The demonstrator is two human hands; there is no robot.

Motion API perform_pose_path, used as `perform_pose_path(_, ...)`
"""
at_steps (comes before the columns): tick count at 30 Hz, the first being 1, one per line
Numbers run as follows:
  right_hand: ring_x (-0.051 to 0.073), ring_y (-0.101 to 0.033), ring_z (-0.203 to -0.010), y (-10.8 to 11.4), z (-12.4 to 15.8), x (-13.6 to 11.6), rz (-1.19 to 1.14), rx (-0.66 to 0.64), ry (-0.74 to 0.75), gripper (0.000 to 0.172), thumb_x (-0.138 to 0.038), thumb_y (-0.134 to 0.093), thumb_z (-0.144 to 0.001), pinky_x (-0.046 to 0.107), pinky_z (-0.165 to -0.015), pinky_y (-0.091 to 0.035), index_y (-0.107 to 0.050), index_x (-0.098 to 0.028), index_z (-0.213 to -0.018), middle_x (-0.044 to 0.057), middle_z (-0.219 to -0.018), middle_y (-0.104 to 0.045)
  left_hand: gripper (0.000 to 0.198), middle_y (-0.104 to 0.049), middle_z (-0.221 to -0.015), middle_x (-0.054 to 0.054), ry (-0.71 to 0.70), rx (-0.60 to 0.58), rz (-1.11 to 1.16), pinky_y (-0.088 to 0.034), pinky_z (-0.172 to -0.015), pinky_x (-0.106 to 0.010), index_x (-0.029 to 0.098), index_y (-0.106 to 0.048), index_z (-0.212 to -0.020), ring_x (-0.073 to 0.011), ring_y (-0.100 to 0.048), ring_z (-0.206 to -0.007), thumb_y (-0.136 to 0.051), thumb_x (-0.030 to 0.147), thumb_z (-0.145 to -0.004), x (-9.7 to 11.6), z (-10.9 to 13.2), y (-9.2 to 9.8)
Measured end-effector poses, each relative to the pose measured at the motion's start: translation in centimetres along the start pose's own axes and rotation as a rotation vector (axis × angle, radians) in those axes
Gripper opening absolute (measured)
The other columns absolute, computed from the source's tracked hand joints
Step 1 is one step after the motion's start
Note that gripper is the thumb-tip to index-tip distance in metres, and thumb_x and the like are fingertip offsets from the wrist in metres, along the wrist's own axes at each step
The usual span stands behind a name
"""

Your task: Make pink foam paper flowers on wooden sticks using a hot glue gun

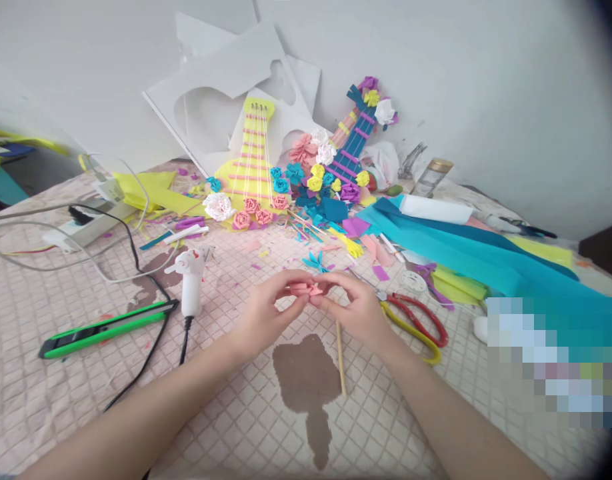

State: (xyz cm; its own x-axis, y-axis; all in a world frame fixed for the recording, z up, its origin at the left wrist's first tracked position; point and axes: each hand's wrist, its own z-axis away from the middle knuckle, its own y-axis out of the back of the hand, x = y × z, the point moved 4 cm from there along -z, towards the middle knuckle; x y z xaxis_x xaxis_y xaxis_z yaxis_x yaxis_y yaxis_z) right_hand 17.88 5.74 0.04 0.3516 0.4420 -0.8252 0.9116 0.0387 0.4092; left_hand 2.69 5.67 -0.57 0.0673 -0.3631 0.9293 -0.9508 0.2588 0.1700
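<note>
Both of my hands meet over the middle of the table, pinching a small folded piece of pink crepe paper [306, 289] between them. My left hand [269, 310] is closed on its left side, thumb beneath and fingers above. On the other side my right hand [359, 307] grips it with thumb and fingertips. A thin wooden stick [341, 363] lies on the cloth below my right hand. Scissors with red and yellow handles [419, 323] rest beside that hand. Just beyond my fingertips is a blue paper piece [316, 261] with pointed strips.
A white glue gun [191, 283] stands at left near a green utility knife [106, 330] and a power strip [86, 227] with looping cords. Behind lean a yellow paper guitar [253, 153] and a blue one [353, 150], with paper flowers. Crepe sheets [461, 243] spread at right.
</note>
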Motion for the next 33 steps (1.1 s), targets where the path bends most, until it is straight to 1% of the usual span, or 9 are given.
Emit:
perform_pose_path(4, 0.015, -0.060, -0.077, 0.2, 0.0, -0.5, -0.028, 0.045, 0.120, 0.013, -0.024, -0.067, -0.076, 0.032, -0.072, -0.050, -0.064, -0.023, -0.089, 0.002, -0.084, -0.065, 0.022, -0.064, -0.101, -0.007, -0.042, -0.003, -0.054, -0.050, -0.086, -0.033, 0.019, -0.058, -0.103, -0.0181, -0.061, -0.094, -0.058, 0.017, -0.082, 0.1, 0.1, 0.2)
perform_pose_path(7, 0.016, -0.059, -0.078, 0.3, 0.0, -0.9, -0.012, 0.076, 0.179, 0.012, -0.022, -0.066, -0.077, 0.032, -0.073, -0.050, -0.064, -0.024, -0.088, 0.002, -0.084, -0.064, 0.022, -0.064, -0.100, -0.007, -0.075, 0.017, -0.085, -0.049, -0.087, -0.033, 0.019, -0.059, -0.103, -0.0178, -0.061, -0.092, -0.059, 0.016, -0.082, 0.4, 0.1, 0.3)
perform_pose_path(11, 0.017, -0.059, -0.084, 0.5, 0.1, -1.0, 0.020, 0.116, 0.208, 0.010, -0.019, -0.067, -0.076, 0.034, -0.078, -0.048, -0.063, -0.024, -0.084, 0.002, -0.083, -0.063, 0.018, -0.064, -0.099, -0.006, -0.080, 0.021, 0.002, -0.050, -0.085, -0.030, 0.018, -0.059, -0.100, -0.0156, -0.061, -0.090, -0.058, 0.015, -0.082, 0.7, 0.1, 0.1)
perform_pose_path(15, 0.016, -0.060, -0.081, 0.6, 0.2, -0.8, 0.015, 0.107, 0.217, 0.007, -0.018, -0.067, -0.076, 0.033, -0.077, -0.048, -0.063, -0.022, -0.077, 0.002, -0.084, -0.062, 0.018, -0.063, -0.100, -0.006, -0.049, 0.002, 0.073, -0.052, -0.083, -0.028, 0.018, -0.058, -0.101, -0.0151, -0.060, -0.093, -0.057, 0.016, -0.083, 0.7, 0.1, 0.0)
perform_pose_path(19, 0.016, -0.059, -0.081, 0.7, 0.3, -1.2, 0.049, 0.108, 0.283, 0.009, -0.013, -0.066, -0.075, 0.033, -0.075, -0.048, -0.062, -0.021, -0.079, 0.003, -0.084, -0.061, 0.023, -0.061, -0.106, -0.008, -0.030, -0.042, 0.079, -0.051, -0.086, -0.031, 0.017, -0.058, -0.105, -0.0169, -0.059, -0.098, -0.060, 0.018, -0.081, 0.6, 0.2, -0.1)
perform_pose_path(21, 0.016, -0.059, -0.080, 0.6, 0.3, -1.5, 0.060, 0.102, 0.313, 0.011, -0.012, -0.065, -0.075, 0.033, -0.074, -0.048, -0.062, -0.021, -0.080, 0.003, -0.084, -0.061, 0.024, -0.062, -0.104, -0.008, -0.026, -0.050, 0.054, -0.050, -0.087, -0.032, 0.017, -0.058, -0.105, -0.0166, -0.059, -0.097, -0.061, 0.018, -0.080, 0.6, 0.2, -0.1)
perform_pose_path(24, 0.016, -0.059, -0.080, 0.6, 0.4, -1.8, 0.037, 0.091, 0.337, 0.014, -0.012, -0.064, -0.076, 0.033, -0.073, -0.048, -0.061, -0.022, -0.084, 0.003, -0.084, -0.062, 0.022, -0.064, -0.098, -0.006, -0.056, -0.041, 0.018, -0.050, -0.087, -0.031, 0.017, -0.059, -0.102, -0.0152, -0.061, -0.092, -0.062, 0.018, -0.080, 0.6, 0.1, 0.0)
perform_pose_path(28, 0.016, -0.059, -0.083, 0.6, 0.4, -2.0, 0.031, 0.083, 0.372, 0.019, -0.010, -0.063, -0.077, 0.033, -0.074, -0.048, -0.062, -0.022, -0.092, 0.004, -0.086, -0.063, 0.024, -0.064, -0.097, -0.005, -0.129, -0.027, 0.017, -0.051, -0.086, -0.029, 0.019, -0.060, -0.103, -0.0142, -0.061, -0.090, -0.063, 0.014, -0.079, 0.8, 0.1, 0.2)
perform_pose_path(33, 0.014, -0.059, -0.078, 0.8, 0.5, -1.9, 0.069, 0.081, 0.394, 0.016, -0.010, -0.065, -0.077, 0.030, -0.070, -0.048, -0.065, -0.021, -0.088, 0.004, -0.084, -0.062, 0.024, -0.063, -0.096, -0.004, -0.134, -0.018, 0.053, -0.053, -0.082, -0.027, 0.020, -0.060, -0.102, -0.0126, -0.060, -0.088, -0.063, 0.013, -0.079, 0.8, 0.2, 0.1)
